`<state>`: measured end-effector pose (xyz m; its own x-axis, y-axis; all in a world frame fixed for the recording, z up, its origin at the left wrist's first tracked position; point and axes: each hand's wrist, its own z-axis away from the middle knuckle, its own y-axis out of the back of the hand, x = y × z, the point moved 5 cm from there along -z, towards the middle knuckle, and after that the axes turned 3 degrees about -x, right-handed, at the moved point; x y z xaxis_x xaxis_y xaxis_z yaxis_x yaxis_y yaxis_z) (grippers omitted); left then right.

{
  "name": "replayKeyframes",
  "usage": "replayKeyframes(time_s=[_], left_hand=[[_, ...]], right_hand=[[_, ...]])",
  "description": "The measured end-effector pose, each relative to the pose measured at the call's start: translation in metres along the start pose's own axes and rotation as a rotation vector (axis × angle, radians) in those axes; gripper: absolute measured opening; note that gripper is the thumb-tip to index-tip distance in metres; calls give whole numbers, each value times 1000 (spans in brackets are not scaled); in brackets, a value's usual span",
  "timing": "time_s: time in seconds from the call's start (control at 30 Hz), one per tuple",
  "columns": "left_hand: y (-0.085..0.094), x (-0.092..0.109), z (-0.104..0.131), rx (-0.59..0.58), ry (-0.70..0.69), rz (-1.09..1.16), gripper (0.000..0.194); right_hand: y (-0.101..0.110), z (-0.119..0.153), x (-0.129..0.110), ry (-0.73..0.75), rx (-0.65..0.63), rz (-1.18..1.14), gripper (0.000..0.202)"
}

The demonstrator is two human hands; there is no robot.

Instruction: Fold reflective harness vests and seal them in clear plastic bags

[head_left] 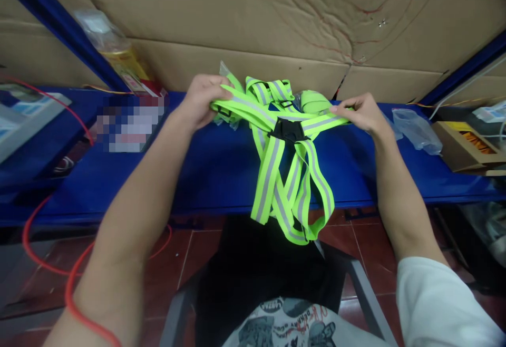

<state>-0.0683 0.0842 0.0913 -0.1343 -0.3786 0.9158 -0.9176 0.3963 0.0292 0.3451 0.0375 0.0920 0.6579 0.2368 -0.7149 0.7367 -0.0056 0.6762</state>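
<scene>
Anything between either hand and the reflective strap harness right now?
Nothing visible. The left hand and right hand both already grip the neon reflective strap harness, stretched between them above the blue table.

My blue bench (pixel 221 173) runs along a cardboard wall (pixel 276 15). On it lie a clear plastic bag (pixel 417 129), an open cardboard box (pixel 466 149) and a plastic-wrapped bottle (pixel 114 51).

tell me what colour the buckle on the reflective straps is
Black, on the buckle amid the neon yellow-green reflective straps; the head view shows it.
</scene>
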Motion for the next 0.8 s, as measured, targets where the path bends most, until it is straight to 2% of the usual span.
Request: replayKeyframes(time_s=[0.07, 0.17, 0.27, 0.37, 0.47, 0.63, 0.8], left_hand=[[1, -3, -1, 43, -18, -93, 43], [8, -5, -2, 99, -74, -222, 48], [18, -6, -3, 143, -99, -361, 56], [25, -6, -5, 132, -128, -482, 60], [30, -3, -7, 177, -193, -559, 64], [32, 1, -6, 269, -239, -544, 66], [36, -7, -10, 279, -150, -276, 74]], right_hand=[[5, 1, -2, 14, 63, 70, 61], [9, 1, -4, 42, 96, 73, 68], [13, 1, -9, 134, 137, 67, 71], [15, 0, -12, 238, 183, 24, 70], [15, 0, -8, 212, 188, -15, 70], [11, 3, 3, 14, 123, -91, 63], [12, 6, 6, -8, 46, -210, 64]])
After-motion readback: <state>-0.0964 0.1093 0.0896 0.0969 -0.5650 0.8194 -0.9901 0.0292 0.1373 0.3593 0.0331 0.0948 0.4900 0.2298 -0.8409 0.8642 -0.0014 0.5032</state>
